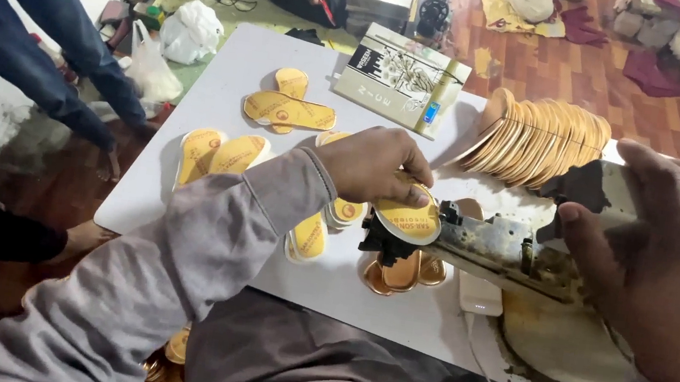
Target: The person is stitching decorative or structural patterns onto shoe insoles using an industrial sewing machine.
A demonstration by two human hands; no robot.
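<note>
left hand (pixel 374 165) curls knuckles-up, its fingers and thumb pinched shut on a yellow insole (pixel 408 219), pressing it flat against the head of a metal tool (pixel 494 253). that insole is a glossy, rounded oval piece with a printed red and dark emblem, thin like card or foam, and it sits at the tool's dark front end, above the white table (pixel 222 88). right hand (pixel 675 270) is wrapped around the tool's rear, fingers bent over a pale handle part, gripping it closed; the wrist comes in from the lower right in a grey sleeve. the tool is a long, grimy steel bar with black fittings, smeared with brownish glue or dirt. under it lie a few copper-coloured heel-shaped pieces (pixel 401 273) with a shiny finish. behind, a fanned stack of tan insoles (pixel 540 134) stands on edge in a curved row. more yellow insoles lie flat in pairs on the table to the left (pixel 222 154), smooth and slightly glossy, and two crossed ones (pixel 289 108) lie farther back. a printed cardboard box (pixel 394 76) rests at the table's far edge. a white power bank (pixel 479 295) with a cable lies near the stained right side of the table.
</note>
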